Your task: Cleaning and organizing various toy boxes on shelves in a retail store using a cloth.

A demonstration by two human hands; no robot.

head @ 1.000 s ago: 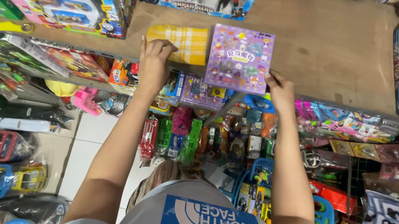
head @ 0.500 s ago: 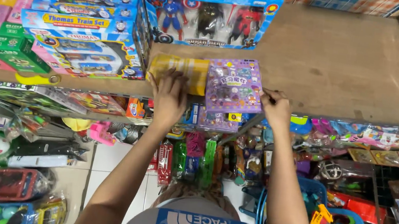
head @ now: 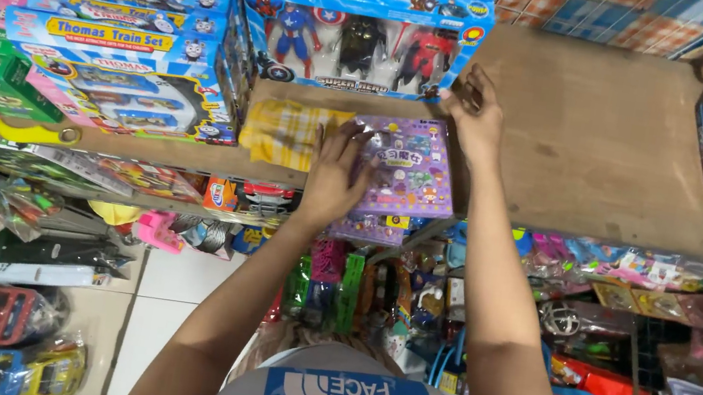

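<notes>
Purple box (head: pixel 408 167) now lies flat on the wooden shelf (head: pixel 601 162), beside the yellow box (head: pixel 285 132); half a second ago it was lower. Left hand (head: pixel 334 176) presses flat on it, grip released; right hand (head: pixel 476 114) touches its far corner, fingers loose.

Showing purple with small multicoloured pictures: the flat box (head: pixel 410 171). Showing yellow checks: the packet (head: pixel 285 132) beside it. Showing blue around red, black and blue figures: the figure box (head: pixel 358 34). Showing plain brown: the shelf (head: pixel 604 144).
</notes>
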